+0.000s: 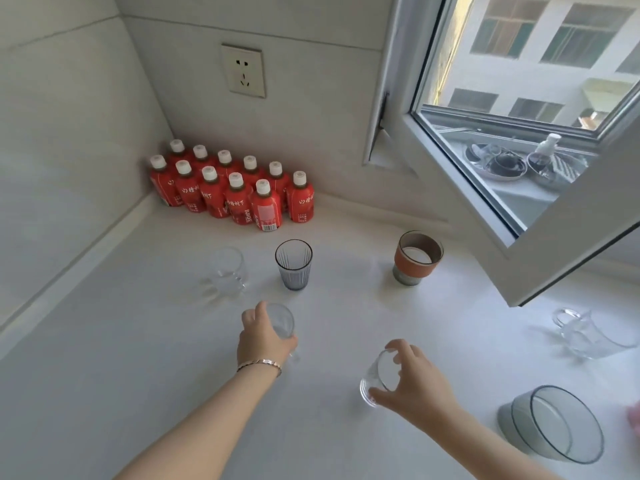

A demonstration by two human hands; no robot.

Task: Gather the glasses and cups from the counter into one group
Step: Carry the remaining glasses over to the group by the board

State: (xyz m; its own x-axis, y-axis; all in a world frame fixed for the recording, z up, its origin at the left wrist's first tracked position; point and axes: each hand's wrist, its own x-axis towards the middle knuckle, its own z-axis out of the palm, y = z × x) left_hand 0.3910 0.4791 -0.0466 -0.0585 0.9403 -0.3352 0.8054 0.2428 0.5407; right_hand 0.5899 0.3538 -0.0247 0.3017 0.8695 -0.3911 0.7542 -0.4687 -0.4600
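On the white counter (138, 358), my left hand (261, 336) grips a clear glass (283, 322) near the middle. My right hand (412, 384) holds a second clear glass (379, 377) by its rim, to the right and nearer to me. Behind them stand a clear glass mug (228, 270), a ribbed grey tumbler (293, 264) and a glass cup with an orange band (417, 257). Another clear mug (585, 332) sits at the far right. A large grey-tinted glass (554, 422) stands at the near right.
Several red bottles with white caps (235, 190) fill the back corner. A wall socket (244, 71) is above them. An open window sash (519, 188) juts over the right part of the counter, above the orange-banded cup and the right mug.
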